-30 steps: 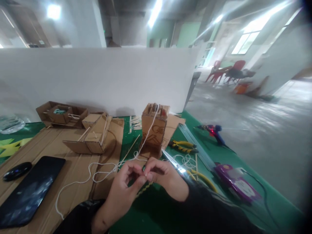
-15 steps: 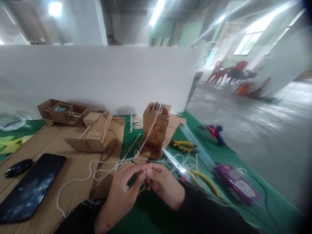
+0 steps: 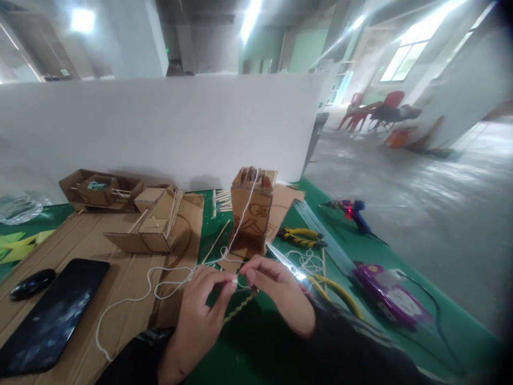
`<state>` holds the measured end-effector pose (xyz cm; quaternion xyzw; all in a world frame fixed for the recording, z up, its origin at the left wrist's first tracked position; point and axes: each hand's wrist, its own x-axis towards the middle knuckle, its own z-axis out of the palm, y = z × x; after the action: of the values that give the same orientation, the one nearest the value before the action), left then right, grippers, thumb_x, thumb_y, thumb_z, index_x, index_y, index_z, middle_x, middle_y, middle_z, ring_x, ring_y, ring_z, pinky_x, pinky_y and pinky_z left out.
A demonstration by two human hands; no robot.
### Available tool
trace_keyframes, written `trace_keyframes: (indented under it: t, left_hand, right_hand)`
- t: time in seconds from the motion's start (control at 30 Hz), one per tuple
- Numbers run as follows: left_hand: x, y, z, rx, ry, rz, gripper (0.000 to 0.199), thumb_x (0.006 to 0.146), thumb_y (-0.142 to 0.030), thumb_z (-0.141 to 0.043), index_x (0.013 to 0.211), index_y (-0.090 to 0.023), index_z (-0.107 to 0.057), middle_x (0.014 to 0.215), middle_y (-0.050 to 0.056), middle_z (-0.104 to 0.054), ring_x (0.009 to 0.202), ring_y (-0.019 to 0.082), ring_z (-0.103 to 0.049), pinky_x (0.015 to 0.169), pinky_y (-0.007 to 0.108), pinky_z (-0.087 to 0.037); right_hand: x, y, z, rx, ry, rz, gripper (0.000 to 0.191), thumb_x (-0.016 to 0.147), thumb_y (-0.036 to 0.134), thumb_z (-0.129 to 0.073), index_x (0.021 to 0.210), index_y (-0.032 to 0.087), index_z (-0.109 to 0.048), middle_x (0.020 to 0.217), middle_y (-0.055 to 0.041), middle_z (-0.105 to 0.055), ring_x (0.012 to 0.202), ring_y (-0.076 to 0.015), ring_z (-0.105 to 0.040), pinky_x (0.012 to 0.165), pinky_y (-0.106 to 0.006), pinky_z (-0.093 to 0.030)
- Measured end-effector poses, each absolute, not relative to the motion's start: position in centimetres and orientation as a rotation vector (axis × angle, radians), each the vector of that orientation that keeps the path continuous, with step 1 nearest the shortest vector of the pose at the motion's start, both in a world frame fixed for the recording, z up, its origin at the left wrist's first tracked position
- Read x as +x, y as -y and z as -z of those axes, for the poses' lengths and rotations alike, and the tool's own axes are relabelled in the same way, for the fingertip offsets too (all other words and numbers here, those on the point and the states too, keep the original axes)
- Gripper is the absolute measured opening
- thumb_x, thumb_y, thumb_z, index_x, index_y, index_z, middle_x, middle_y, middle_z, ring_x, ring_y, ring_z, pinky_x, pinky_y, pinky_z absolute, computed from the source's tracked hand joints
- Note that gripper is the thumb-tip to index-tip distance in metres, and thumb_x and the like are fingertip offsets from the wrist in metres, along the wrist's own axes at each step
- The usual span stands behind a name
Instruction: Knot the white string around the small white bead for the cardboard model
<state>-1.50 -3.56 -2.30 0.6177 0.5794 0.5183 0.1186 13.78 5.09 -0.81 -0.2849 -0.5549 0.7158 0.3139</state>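
Observation:
My left hand [image 3: 206,305] is closed in a pinch, with a bit of white string showing at its fingertips. Just to its right, my right hand [image 3: 278,291] pinches the same white string [image 3: 242,285], and a short loop spans the small gap between them. A yellowish twisted strip [image 3: 238,310] lies below the fingers. Behind the hands stands an upright cardboard box [image 3: 251,208] marked with drawn lines. String runs from the discs at its top down its front to a loose tangle. Scissors [image 3: 286,262] with yellow handles lie beside my right hand, which partly hides them.
Yellow-black pliers [image 3: 302,237], a glue gun [image 3: 348,211] and a purple power strip [image 3: 388,297] lie on the right. Leftward are a cardboard sheet [image 3: 132,299], cardboard assemblies [image 3: 148,224], a phone [image 3: 56,315] and a mouse [image 3: 32,284]. A white partition [image 3: 180,128] stands behind.
My hands have moved apart from touching fingertips; the right has shifted right. String and the yellowish strip now show between and below them. The view has shifted slightly.

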Motion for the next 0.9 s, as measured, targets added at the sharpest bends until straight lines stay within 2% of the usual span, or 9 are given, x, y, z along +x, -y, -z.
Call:
trace_keyframes:
  t: [0.37,0.57,0.67,0.9]
  left_hand:
    - [-1.6,3.6,2.3,2.04,-1.714,-1.477,0.014,0.087,-0.014,-0.06,0.097,-0.022,-0.066,0.083,0.003,-0.068,0.08,0.019,-0.057,0.071,0.032,-0.044]
    - [-1.8,3.5,2.1,2.097,-1.721,-1.458,0.013,0.086,-0.015,-0.061,0.095,-0.022,-0.067,0.083,0.004,-0.07,0.076,0.019,-0.059,0.068,0.031,-0.046]
    - [-1.9,3.6,2.0,2.152,-1.734,-1.417,0.014,0.085,-0.014,-0.063,0.095,-0.022,-0.068,0.083,0.003,-0.072,0.075,0.018,-0.06,0.069,0.031,-0.045]
    - [-1.7,3.7,2.2,2.247,-1.68,-1.34,0.023,0.085,-0.01,-0.061,0.104,-0.022,-0.066,0.089,0.003,-0.074,0.077,0.019,-0.061,0.07,0.031,-0.045]
  right_hand:
    - [13.6,-5.2,1.3,-0.692,1.592,-1.953,0.029,0.077,0.041,-0.071,0.074,0.013,-0.068,0.068,-0.0001,-0.059,0.056,-0.0084,-0.048,0.053,-0.021,-0.041]
    - [13.7,-4.8,0.7,-0.656,1.669,-1.757,0.024,0.081,0.038,-0.068,0.074,0.015,-0.071,0.07,-0.0011,-0.059,0.062,-0.0106,-0.051,0.056,-0.023,-0.041]
    - [13.7,-4.8,0.7,-0.618,1.626,-1.795,0.021,0.079,0.035,-0.071,0.074,0.015,-0.07,0.07,-0.0003,-0.06,0.062,-0.01,-0.05,0.058,-0.023,-0.041]
    - [13.7,-5.4,1.9,-0.614,1.577,-1.964,0.027,0.077,0.04,-0.071,0.07,0.014,-0.065,0.066,0.0014,-0.055,0.056,-0.0085,-0.048,0.048,-0.02,-0.042]
